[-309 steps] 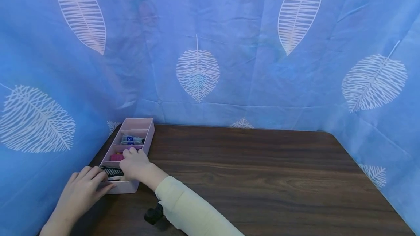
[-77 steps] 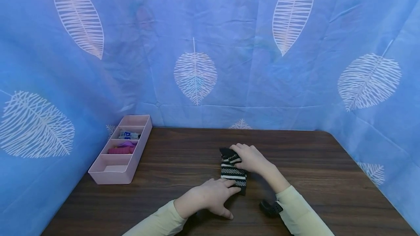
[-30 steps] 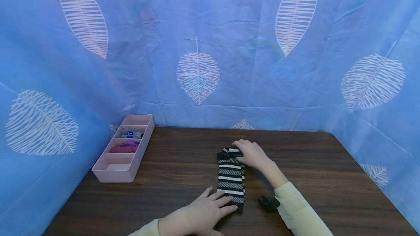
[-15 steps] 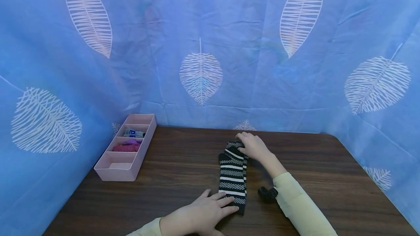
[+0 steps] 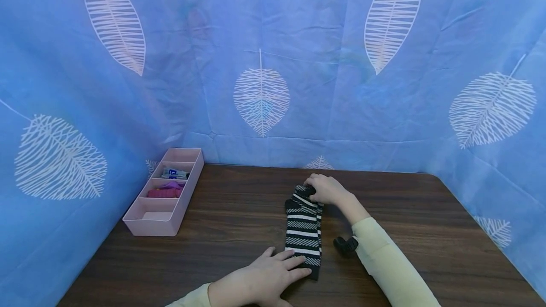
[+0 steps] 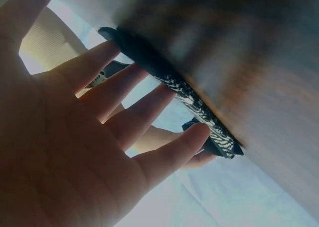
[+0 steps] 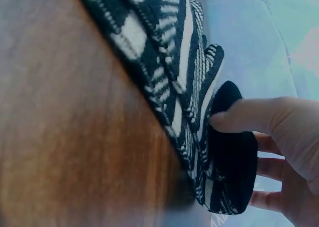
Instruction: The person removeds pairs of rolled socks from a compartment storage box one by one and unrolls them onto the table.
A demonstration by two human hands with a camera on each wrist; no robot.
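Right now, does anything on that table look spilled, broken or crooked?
Nothing looks spilled or broken. The only oddity: the striped socks aren't quite lined up, a lower layer peeking out along the right side. The right hand pinches their far end; the left hand rests on the near end.

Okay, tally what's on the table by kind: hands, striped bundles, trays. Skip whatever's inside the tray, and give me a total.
Left hand and right hand: 2
Striped bundle: 1 (I can't tell how many socks make it up)
Tray: 1
Total: 4
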